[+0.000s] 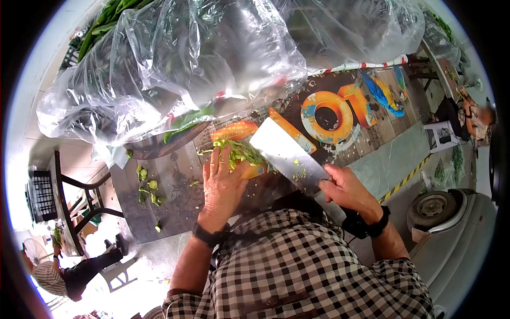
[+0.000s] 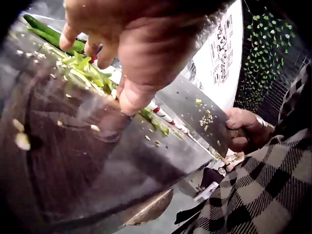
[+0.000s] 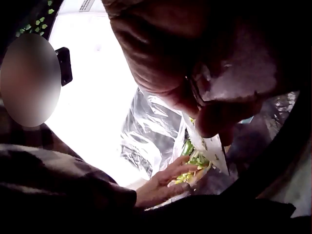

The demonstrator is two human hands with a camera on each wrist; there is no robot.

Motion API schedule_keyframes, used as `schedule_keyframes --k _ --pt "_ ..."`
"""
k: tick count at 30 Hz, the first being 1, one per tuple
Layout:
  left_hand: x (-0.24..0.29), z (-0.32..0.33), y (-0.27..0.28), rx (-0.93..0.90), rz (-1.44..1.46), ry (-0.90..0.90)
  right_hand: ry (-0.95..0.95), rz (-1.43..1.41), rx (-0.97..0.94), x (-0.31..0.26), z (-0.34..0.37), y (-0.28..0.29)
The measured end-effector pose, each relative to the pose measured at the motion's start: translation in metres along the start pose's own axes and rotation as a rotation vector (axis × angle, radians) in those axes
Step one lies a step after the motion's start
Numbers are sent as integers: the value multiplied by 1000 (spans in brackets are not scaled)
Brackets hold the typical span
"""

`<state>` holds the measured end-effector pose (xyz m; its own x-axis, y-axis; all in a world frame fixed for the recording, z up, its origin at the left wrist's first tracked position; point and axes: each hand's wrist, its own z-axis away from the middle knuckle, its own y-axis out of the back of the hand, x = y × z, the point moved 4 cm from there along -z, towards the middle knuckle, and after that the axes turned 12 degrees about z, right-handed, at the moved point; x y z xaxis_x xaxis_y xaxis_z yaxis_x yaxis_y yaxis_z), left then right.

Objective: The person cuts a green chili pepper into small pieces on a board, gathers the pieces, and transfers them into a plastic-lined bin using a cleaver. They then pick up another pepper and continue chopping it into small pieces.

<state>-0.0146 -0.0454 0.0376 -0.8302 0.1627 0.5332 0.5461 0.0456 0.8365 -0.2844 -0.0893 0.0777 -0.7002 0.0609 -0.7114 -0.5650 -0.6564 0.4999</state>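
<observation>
Chopped green peppers [image 1: 240,152] lie in a pile on the wooden tabletop [image 1: 175,212]. My left hand [image 1: 222,178] rests on the pile with fingers extended and spread; the left wrist view shows the thumb at its near side. My right hand [image 1: 348,189] grips a cleaver [image 1: 289,157] by the handle. The broad blade lies tilted at the pile's right end, with small pale bits stuck to it. In the left wrist view the blade [image 2: 187,109] stands just beyond the thumb. The right wrist view is dark, with the right hand [image 3: 161,63] large at the top.
Big clear plastic bags [image 1: 207,64] cover the far side, with whole green peppers [image 1: 103,26] at the far left. Cut pepper tops [image 1: 153,184] are scattered on the left. A long orange pepper-like shape [image 1: 234,130] lies behind the pile. Other people sit at both sides.
</observation>
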Motion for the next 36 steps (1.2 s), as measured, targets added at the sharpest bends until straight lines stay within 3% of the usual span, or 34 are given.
schedule_keyframes --k 6,10,13,17,22,29,30,33,36 --pt "-13 0 7 108 101 40 -64 -169 62 8 3 13" --pt "-48 0 23 103 99 268 -105 -276 84 27 2 16" --pt "-57 -1 25 62 75 325 -147 -339 99 33 0 18" --pt "-44 -3 4 42 92 253 -167 -381 118 49 -7 10" --pt "-17 -17 0 41 373 209 -158 -388 94 53 -21 -11" --pt "-65 -28 27 181 254 239 -148 -467 79 52 -25 -30" --pt "-66 -32 26 214 244 167 -155 -463 78 51 -24 -30" --pt "-70 -42 7 155 298 198 -154 -445 67 46 -27 -37" --pt "-58 -41 -1 114 469 73 -135 -418 22 31 -33 -46"
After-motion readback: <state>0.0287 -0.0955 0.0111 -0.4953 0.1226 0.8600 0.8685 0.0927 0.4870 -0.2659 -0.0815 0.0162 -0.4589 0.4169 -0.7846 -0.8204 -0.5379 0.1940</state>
